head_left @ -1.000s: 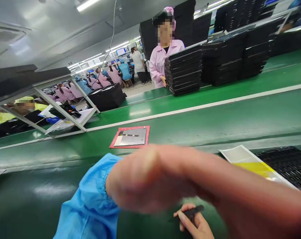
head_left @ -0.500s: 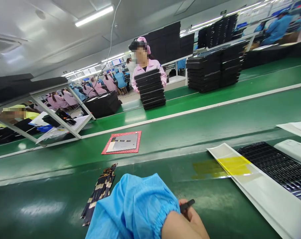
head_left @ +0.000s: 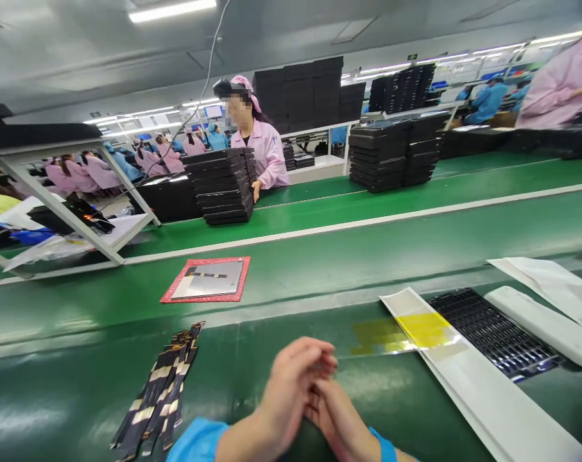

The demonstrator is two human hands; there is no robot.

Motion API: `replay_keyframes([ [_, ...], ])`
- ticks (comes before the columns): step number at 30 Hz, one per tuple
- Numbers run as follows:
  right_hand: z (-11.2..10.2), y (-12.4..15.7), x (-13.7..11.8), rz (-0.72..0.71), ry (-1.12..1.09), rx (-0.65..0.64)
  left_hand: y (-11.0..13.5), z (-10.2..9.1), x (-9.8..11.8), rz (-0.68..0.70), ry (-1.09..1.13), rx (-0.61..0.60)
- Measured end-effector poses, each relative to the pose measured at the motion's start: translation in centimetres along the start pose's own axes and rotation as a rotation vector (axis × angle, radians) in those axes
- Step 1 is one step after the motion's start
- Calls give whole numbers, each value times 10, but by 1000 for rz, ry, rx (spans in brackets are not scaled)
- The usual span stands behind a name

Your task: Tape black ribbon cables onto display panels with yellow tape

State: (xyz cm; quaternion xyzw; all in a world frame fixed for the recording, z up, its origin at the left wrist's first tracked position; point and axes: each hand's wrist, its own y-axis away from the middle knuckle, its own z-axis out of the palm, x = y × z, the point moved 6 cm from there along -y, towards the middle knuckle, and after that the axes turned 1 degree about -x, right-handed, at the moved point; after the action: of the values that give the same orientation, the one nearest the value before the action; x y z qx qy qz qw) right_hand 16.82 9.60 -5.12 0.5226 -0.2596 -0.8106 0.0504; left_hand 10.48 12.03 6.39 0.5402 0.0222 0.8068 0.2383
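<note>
Above the near part of the green bench, my left hand [head_left: 288, 391] and my right hand [head_left: 337, 414] meet in front of me. The left fingers are bent and pressed together over the right hand. The right fingers curl inward beneath, partly hidden; whatever lies between the hands cannot be made out. Left of them is a loose pile of flat black flex cables [head_left: 158, 394] with gold and pale patches. Farther off, a flat grey panel [head_left: 213, 287] with a dark strip across it rests on a red bubble-wrap sheet [head_left: 243, 282].
To the right lie a long white board [head_left: 493, 391], yellow tape strips [head_left: 425, 329], a black slotted tray [head_left: 497, 333] and a white elongated piece [head_left: 541, 324]. Across the line, a co-worker in pink [head_left: 266, 151] stands behind stacked black trays [head_left: 223, 186]. More stacks [head_left: 391, 157] stand right.
My hands have come together, and the small black piece seen in a hand earlier no longer shows. The blue sleeve has dropped lower. The co-worker and the tray stack have shifted left in view.
</note>
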Motion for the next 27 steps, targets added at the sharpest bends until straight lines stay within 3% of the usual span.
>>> replay_keyframes([
  [3,22,-10,-23,-48,-26,-96,-24,-62,24,383,-372,283],
  [6,42,-36,-54,-238,70,-99,-50,-94,25,693,-972,436],
  [10,68,-74,-77,-446,181,-113,-90,-109,1,677,-1188,462],
  [15,90,-98,-72,-669,380,-58,-116,-109,-19,540,-1542,444],
  [22,100,-106,-68,-792,702,73,-127,-112,-24,486,-1751,280],
  [27,100,-105,-74,-820,873,196,-122,-111,-16,542,-1769,317],
])
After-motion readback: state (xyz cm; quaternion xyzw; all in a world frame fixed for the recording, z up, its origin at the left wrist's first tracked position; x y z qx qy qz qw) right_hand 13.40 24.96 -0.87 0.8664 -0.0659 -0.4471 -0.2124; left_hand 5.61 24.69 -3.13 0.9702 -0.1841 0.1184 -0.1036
